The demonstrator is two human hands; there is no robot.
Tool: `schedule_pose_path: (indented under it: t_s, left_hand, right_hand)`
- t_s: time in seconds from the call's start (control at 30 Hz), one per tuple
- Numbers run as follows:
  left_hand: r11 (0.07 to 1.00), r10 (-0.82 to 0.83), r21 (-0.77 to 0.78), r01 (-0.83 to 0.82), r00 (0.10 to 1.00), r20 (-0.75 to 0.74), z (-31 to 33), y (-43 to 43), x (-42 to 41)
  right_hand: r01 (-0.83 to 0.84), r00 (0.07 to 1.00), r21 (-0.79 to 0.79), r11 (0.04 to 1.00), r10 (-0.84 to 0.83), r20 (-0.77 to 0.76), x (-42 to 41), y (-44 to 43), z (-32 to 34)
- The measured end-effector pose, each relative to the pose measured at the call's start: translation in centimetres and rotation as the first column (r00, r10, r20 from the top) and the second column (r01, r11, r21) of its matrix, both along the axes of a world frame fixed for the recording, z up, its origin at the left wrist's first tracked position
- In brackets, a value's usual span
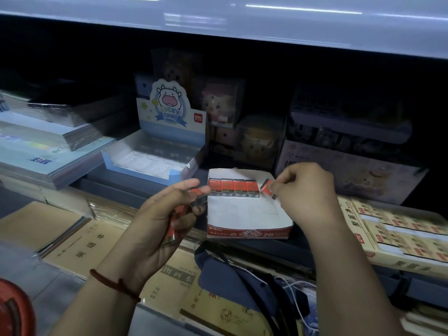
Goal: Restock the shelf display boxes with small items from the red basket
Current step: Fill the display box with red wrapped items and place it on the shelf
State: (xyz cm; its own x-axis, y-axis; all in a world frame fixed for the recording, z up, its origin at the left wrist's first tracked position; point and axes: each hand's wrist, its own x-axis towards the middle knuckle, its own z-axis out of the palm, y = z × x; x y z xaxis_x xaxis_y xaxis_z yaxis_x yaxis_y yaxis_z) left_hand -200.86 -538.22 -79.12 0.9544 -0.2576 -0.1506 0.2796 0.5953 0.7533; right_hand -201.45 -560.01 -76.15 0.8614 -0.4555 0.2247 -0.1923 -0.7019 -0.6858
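Observation:
A red-and-white 2B eraser display box [247, 232] sits on the shelf edge. Along its back stands a row of several red erasers [232, 187]; the front of the box floor is bare white card. My right hand [303, 192] pinches one red eraser [266, 186] at the right end of that row, tilted. My left hand [167, 214] grips a bundle of several red erasers [175, 227] just left of the box. A piece of the red basket [14, 309] shows at the bottom left corner.
A blue Lucky Cow display box [145, 163] stands behind and left of the eraser box. Stacked notebooks [43, 146] fill the left. Brown exercise books [82, 243] lie below. A yellow box of erasers [397, 236] sits at right, a blue bag [237, 280] in front.

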Motion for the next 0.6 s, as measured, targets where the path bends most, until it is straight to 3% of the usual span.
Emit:
schedule_pose_path:
  t_s: [0.27, 0.47, 0.6]
  left_hand:
    - [1.0, -0.021, 0.013, 0.021, 1.0, 0.02, 0.25, 0.08, -0.13]
    - [1.0, -0.02, 0.001, 0.02, 1.0, 0.015, 0.2, 0.19, -0.09]
    - [0.999, -0.044, 0.018, 0.044, 0.999, 0.017, -0.2, 0.67, 0.17]
  right_hand:
    - [0.015, 0.987, -0.153, 0.988, -0.039, -0.157, 0.62, -0.09, -0.88]
    - [-0.116, 0.975, -0.187, 0.976, 0.076, -0.208, 0.06, 0.23, -0.84]
    - [-0.172, 0.965, -0.069, 0.983, 0.154, -0.21, 0.16, 0.16, -0.91]
